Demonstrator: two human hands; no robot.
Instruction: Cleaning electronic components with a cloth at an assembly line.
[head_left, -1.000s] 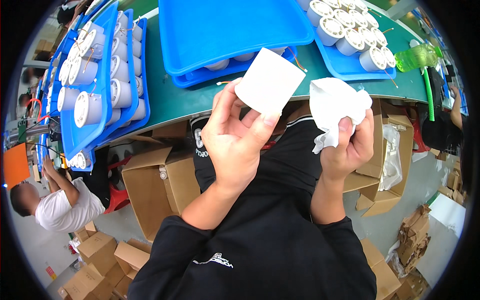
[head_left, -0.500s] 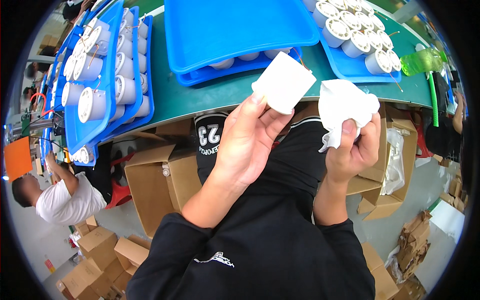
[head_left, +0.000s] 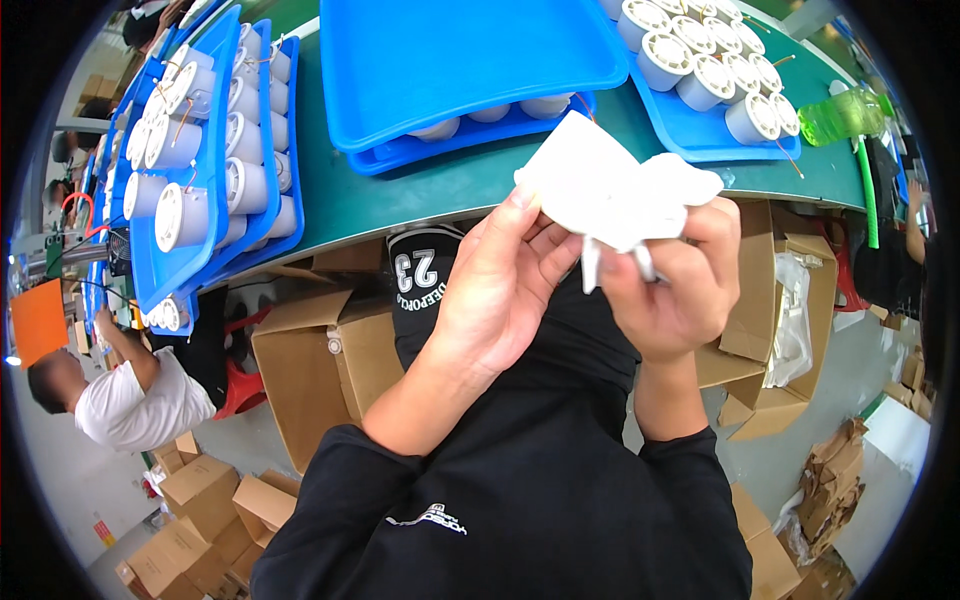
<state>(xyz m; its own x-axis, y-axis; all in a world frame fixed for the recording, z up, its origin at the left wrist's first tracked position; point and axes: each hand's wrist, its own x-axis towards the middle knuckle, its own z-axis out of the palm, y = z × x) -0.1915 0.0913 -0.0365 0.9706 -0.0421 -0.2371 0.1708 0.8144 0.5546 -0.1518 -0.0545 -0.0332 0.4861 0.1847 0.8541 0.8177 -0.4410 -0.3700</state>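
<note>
Between the thumb and fingers of my left hand is a white cylindrical part, held tilted just in front of the table edge. A thin wire shows at its far end. My right hand pinches a crumpled white cloth or tissue, which overlaps the right side of the part. The cloth appears to touch it, and that side of the part is hidden. Similar white cylinders with thin wires stand on a blue tray at the right.
A blue tray lies over more cylinders at the table's middle. Stacked trays of cylinders stand left. A green bottle rests at far right. Cardboard boxes flank my legs. Another person sits at the left.
My right hand has moved left, bringing the cloth from beside the white cylindrical part onto its right side. My left hand stays nearly in place, still holding the part.
</note>
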